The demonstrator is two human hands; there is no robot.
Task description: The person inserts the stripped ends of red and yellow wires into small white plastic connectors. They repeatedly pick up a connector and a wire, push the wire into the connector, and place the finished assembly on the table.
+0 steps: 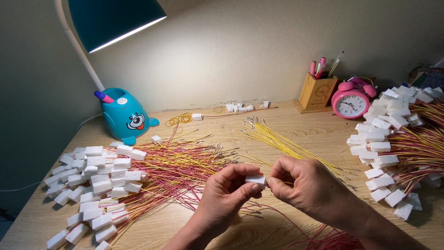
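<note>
My left hand (225,192) pinches a small white plastic connector (255,179) between thumb and fingers above the wooden desk (296,134). My right hand (305,185) meets it from the right, fingertips closed on a thin red wire (273,210) at the connector's end; the wire trails down toward me. Loose yellow wires (282,143) with metal tips fan out just beyond my hands.
A big pile of white connectors with red and yellow wires (106,180) lies at the left, another pile (393,143) at the right. At the back stand a teal desk lamp (125,113), a wooden pen holder (317,92), a pink alarm clock (351,102), yellow rubber bands (180,119) and spare connectors (238,107).
</note>
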